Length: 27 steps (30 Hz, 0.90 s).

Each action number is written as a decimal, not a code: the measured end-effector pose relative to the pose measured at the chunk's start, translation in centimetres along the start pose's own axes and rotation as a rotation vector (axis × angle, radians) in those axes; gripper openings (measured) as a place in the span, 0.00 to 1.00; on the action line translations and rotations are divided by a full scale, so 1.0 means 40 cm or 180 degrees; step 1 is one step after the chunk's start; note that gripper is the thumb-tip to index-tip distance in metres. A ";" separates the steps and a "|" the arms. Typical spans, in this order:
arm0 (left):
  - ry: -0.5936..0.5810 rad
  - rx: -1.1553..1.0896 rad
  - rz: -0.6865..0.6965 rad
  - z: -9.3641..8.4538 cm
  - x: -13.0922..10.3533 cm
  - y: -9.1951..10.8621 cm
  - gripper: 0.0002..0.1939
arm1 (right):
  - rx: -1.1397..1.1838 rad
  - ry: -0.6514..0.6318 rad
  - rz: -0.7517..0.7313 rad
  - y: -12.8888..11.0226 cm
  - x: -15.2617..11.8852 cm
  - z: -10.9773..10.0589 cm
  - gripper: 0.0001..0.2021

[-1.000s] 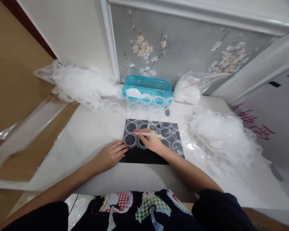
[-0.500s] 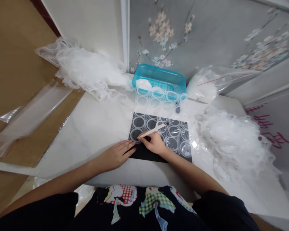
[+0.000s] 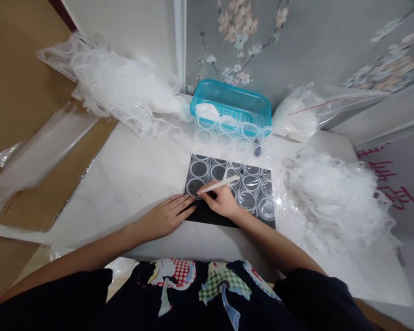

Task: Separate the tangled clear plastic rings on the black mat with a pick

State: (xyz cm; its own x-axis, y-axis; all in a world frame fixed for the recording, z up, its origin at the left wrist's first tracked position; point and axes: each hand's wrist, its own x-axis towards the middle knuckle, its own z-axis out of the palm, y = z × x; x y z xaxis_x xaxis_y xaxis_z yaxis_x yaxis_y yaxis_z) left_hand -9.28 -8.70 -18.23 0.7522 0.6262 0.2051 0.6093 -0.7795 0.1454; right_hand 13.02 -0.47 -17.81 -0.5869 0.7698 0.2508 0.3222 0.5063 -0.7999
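Observation:
My right hand (image 3: 221,198) is closed around a thin, flat white stick (image 3: 222,183), which slants up to the right. Its lower end meets a clear sheet of ring-shaped pieces (image 3: 247,200) lying over a black mat (image 3: 207,217). My left hand (image 3: 172,212) lies flat with fingers stretched out, its fingertips at the lower left ring near the mat's left edge. The sheet runs on past the mat's far edge, up to a blue plastic basket (image 3: 234,99). Part of the rings is hidden under my right hand.
A heap of clear ring-patterned film (image 3: 117,87) lies back left, another heap (image 3: 341,197) on the right. Behind the table, a zip bag with white contents (image 3: 296,115) stands beside the basket. Clear plastic sleeves (image 3: 41,156) rest on brown cardboard (image 3: 79,170) at left.
The view has shifted slightly. My right hand keeps the white stick at the lower left ring, with its tilt barely altered. My left hand stays flat beside it.

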 end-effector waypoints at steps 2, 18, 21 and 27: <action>-0.0001 -0.0041 -0.0036 -0.001 0.001 0.003 0.21 | -0.0252 -0.0061 -0.0302 0.004 -0.014 0.007 0.08; 0.0201 -0.0069 -0.0174 -0.032 0.039 0.007 0.15 | -0.0596 0.2026 -0.0074 0.013 0.024 -0.179 0.07; 0.0291 0.0039 0.0043 -0.026 0.075 -0.004 0.17 | -0.0210 0.1065 0.0163 -0.002 -0.063 -0.123 0.07; -0.0148 0.0466 0.0029 -0.036 0.106 -0.072 0.16 | 0.0212 0.0792 0.0617 0.015 -0.115 -0.088 0.09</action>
State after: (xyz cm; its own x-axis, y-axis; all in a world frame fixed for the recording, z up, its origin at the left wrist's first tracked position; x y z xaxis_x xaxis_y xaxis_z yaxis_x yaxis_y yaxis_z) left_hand -8.22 -3.82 -16.39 0.7666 0.6218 0.1602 0.6299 -0.7767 0.0002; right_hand 18.53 -2.35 -17.53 -0.3170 0.9251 0.2092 0.3563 0.3206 -0.8777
